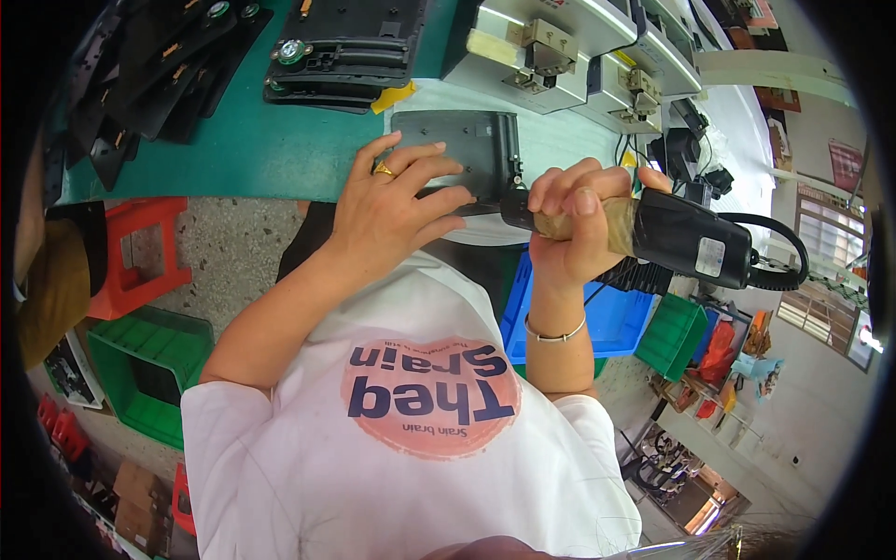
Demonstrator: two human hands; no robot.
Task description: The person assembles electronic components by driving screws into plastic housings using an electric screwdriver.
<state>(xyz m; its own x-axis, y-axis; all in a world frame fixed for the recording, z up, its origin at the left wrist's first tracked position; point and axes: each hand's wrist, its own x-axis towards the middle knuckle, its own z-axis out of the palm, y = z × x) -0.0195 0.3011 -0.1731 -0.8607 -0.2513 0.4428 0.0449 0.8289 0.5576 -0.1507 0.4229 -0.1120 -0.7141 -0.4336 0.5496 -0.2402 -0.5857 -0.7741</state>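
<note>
below the near edge of the green bench (pixel 252 154), to the right, sits a blue crate (pixel 616 322). at that edge, the black panel (pixel 457 140) lies on a white sheet (pixel 560 140). the left hand (pixel 383 210) rests over the panel's near left part, fingers apart. the right hand (pixel 581 219) is clamped around the taped grip of a black power tool (pixel 695 233), apparently a driver, its nose at the panel's near right corner; contact cannot be confirmed.

for a sound result, press the panel flat, fingers clear of the nose. hold the tool square to the surface and seat it before applying power; tilt would probably cause slipping.

farther left lies a stack of black panels (pixel 359 33); farther right stand pale boxed machines (pixel 555 91).
</note>
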